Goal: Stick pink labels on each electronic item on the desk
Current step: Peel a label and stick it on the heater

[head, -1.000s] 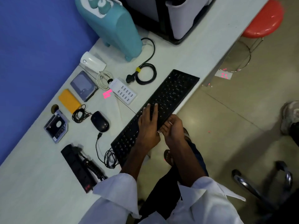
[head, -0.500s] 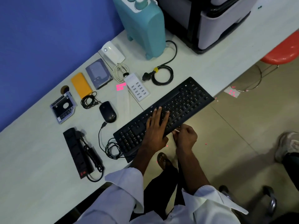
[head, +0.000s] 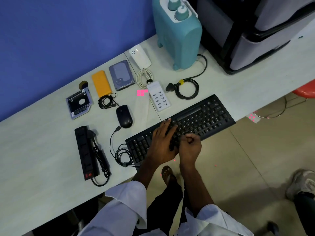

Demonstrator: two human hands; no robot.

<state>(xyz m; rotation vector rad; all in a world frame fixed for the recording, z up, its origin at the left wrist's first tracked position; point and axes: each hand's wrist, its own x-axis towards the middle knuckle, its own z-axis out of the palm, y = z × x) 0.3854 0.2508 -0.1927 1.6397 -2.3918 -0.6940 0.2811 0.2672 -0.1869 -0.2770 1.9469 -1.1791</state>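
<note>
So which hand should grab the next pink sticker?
Probably the left hand. It lies flat on the keyboard, on the side nearer the pink labels. The right hand is curled at the keyboard's front edge, farther away.

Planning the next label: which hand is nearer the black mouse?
Left. The left hand lies flat on the keyboard, just right of the black mouse. The right hand is curled at the keyboard's near edge, farther from the mouse.

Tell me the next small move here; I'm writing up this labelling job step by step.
Probably press the label down: the left hand lies flat on the keyboard and the right hand pinches at its near edge. No label is visible there, so this is a guess.
</note>
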